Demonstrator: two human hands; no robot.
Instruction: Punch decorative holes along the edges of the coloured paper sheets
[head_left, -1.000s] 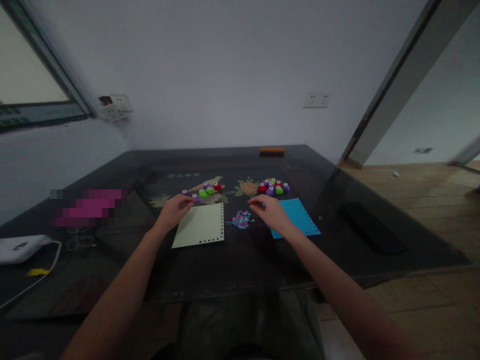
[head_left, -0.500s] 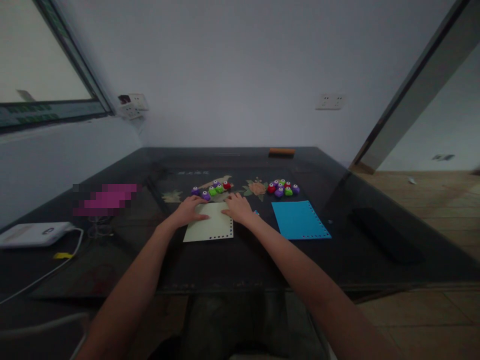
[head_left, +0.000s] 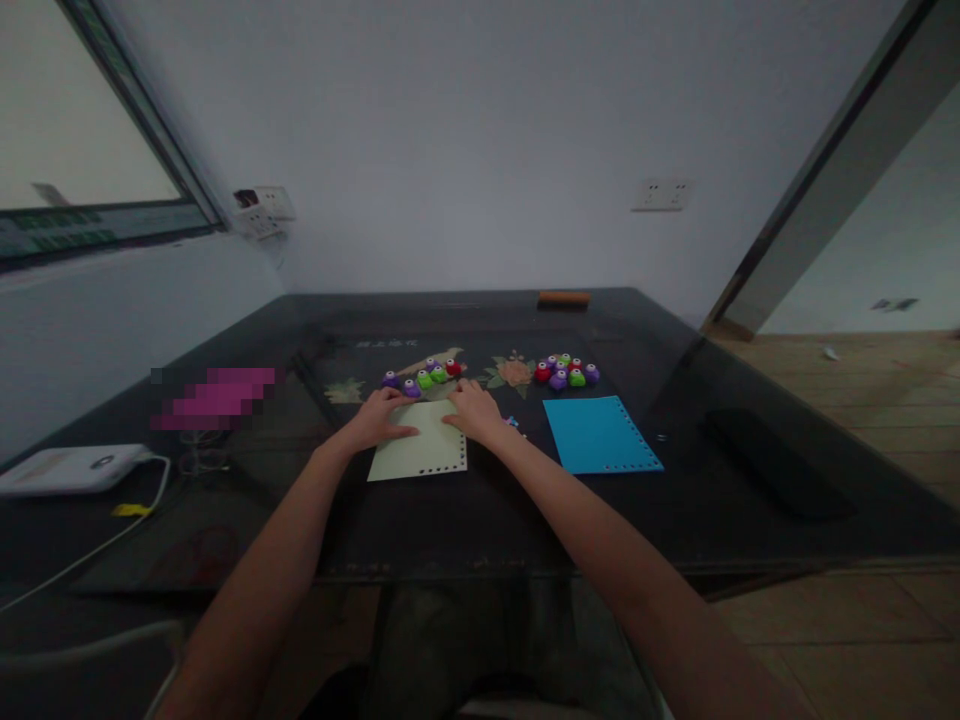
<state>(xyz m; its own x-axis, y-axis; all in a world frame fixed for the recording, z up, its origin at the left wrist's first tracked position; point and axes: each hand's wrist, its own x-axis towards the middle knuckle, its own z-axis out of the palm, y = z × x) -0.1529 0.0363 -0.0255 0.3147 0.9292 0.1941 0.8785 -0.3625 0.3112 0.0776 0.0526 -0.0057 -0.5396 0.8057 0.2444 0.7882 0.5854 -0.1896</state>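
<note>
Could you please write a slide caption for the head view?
Both hands, left and right, rest on a pale green punched sheet beside small paper punches.

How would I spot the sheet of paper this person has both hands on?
On the dark glass table, two sheets lie side by side. The pale yellow sheet sits under the left hand and right hand; the blue sheet lies untouched.

A home room: dark glass-topped table (head_left: pixel 750 520), wall sockets (head_left: pixel 663 193), wooden floor (head_left: pixel 862 400)
</note>
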